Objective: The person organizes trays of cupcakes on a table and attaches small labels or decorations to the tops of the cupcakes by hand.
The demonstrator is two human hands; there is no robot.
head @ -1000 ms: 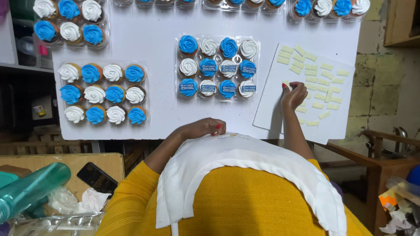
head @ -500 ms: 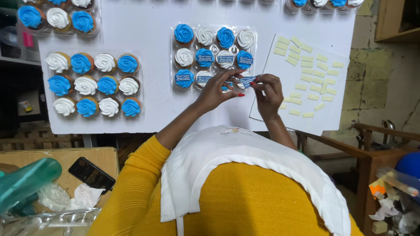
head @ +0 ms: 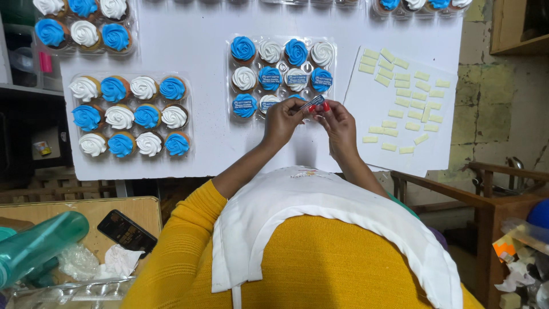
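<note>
A small blue printed tag is pinched between the fingers of left hand and right hand, just above the cupcake tray. Tag preparation appears under way. Placement on an untagged cupcake seemingly needs a gentle press.

cupcakes: blue, white | sweater: yellow | bottle: teal
</note>
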